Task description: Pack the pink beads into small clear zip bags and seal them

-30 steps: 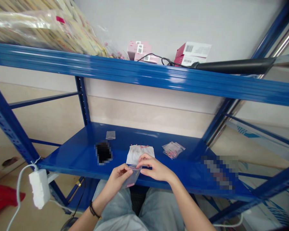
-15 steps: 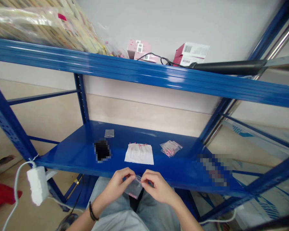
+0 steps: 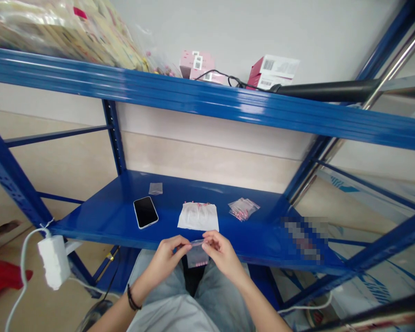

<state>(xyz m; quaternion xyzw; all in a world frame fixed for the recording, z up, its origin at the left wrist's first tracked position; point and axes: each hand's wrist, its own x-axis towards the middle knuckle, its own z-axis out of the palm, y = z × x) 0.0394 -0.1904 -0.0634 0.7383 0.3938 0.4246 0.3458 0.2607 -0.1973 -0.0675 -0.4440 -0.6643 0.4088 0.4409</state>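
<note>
A small clear zip bag (image 3: pixel 197 257) hangs between my hands over my lap, with a row of small pink pieces along its bottom. My left hand (image 3: pixel 173 252) pinches the bag's top left corner. At the top right, my right hand (image 3: pixel 220 251) has its thumb and fingers closed on the rim. Just beyond lies a white sheet of paper (image 3: pixel 198 217) on the blue shelf, small pink-red pieces along its far edge. To its right is a pile of filled zip bags (image 3: pixel 243 209) with similar pieces inside.
A phone (image 3: pixel 145 212) and a flat clear bag (image 3: pixel 155 188) lie on the shelf's left part. The upper blue beam (image 3: pixel 193 94) crosses above the work area, with pink boxes (image 3: pixel 202 66) behind it. A white power strip (image 3: pixel 53 262) hangs by the left post.
Both hands have risen slightly with the bag, which now hangs more upright and faces me. Its mouth looks more spread between my fingers. The camera view has shifted a little.
</note>
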